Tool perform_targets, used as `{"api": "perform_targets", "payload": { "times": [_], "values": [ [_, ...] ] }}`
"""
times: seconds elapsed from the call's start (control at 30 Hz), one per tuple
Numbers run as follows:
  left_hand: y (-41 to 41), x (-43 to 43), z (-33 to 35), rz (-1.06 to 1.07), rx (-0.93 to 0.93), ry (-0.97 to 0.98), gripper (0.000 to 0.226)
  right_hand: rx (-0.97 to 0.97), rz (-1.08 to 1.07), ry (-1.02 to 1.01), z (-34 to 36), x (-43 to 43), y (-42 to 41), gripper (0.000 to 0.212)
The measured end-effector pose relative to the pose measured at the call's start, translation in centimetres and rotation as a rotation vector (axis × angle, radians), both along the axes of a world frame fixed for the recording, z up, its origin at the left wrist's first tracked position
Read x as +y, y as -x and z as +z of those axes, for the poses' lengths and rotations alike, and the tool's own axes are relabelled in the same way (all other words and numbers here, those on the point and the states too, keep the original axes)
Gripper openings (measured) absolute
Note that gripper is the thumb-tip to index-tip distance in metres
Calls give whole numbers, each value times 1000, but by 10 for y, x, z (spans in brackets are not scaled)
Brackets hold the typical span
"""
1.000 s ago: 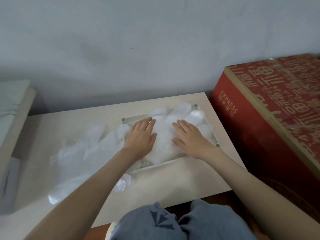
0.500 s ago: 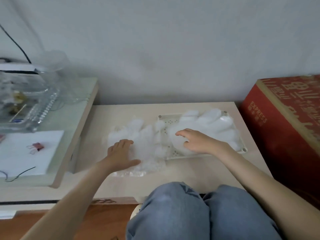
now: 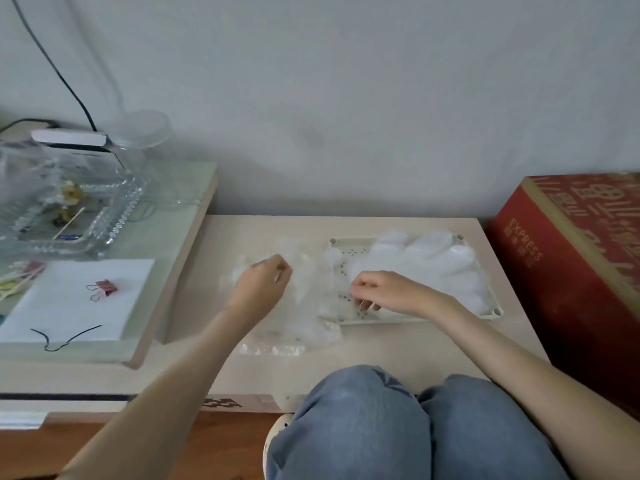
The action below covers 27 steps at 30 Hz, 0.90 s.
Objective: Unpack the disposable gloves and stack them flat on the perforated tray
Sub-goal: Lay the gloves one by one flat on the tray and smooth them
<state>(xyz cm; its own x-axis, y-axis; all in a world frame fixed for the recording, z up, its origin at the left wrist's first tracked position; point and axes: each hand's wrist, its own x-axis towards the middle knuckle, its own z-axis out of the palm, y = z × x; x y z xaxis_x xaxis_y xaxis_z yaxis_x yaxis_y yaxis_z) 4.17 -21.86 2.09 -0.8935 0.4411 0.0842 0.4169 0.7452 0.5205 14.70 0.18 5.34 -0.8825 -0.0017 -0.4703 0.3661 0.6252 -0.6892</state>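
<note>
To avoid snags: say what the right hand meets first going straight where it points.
The right hand points left; probably the loose gloves beside the perforated tray first, then the left hand. Height is unclear.

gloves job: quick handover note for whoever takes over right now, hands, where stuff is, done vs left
Left hand: fingers curled, pinches the loose gloves heaped on the table just left of the tray.
Right hand: fingers curled over the tray's left end, at a glove's edge; grip unclear.
Done: a stack lies flat on the tray's right part.
Left: move the loose gloves onto the stack and flatten them.
</note>
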Motion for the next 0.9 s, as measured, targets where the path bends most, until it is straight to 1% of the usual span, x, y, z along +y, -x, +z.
{"api": "perform_targets", "payload": {
  "times": [0.03,0.13,0.2,0.27,0.3,0.37,0.47,0.53,0.57,0.6,0.63,0.7,0.73,0.77,0.8,0.83,0.9],
  "values": [
    [-4,9,8,-6,10,-63,18,-25,-9,107,-1,-5,0,32],
    [-15,41,31,-32,28,-210,17,-95,-81,406,0,-9,0,66],
    [-21,61,42,-75,-19,-283,17,-107,-166,582,-3,-5,1,78],
    [-27,77,52,-152,-92,-322,15,-62,-254,805,-6,2,1,86],
    [-29,86,56,-206,-112,-320,14,-12,-289,919,-9,9,1,85],
    [-35,95,60,-318,-149,-290,13,113,-375,1111,-8,18,1,77],
    [-40,110,60,-436,-234,-332,18,260,-578,1251,-1,31,-2,56],
    [-38,117,54,-375,-234,-439,15,313,-636,1327,-1,39,-6,43],
    [-35,122,49,-300,-215,-489,15,335,-657,1358,-2,43,-9,37],
    [-32,127,44,-204,-223,-527,20,351,-678,1381,-4,48,-12,34],
    [-29,131,39,-113,-278,-559,32,363,-689,1392,-6,51,-14,35],
    [-23,139,32,15,-517,-574,63,377,-693,1414,-7,56,-19,36],
    [-22,145,28,46,-648,-568,75,380,-694,1438,-9,59,-22,35],
    [-21,150,24,63,-768,-576,81,388,-701,1453,-12,62,-23,34],
    [-19,153,21,81,-867,-592,84,397,-707,1459,-12,63,-25,33],
    [-18,156,18,93,-940,-603,81,410,-720,1451,-14,65,-26,32],
    [-13,161,9,106,-1035,-594,59,435,-743,1412,-17,71,-28,30]
  ]
}}
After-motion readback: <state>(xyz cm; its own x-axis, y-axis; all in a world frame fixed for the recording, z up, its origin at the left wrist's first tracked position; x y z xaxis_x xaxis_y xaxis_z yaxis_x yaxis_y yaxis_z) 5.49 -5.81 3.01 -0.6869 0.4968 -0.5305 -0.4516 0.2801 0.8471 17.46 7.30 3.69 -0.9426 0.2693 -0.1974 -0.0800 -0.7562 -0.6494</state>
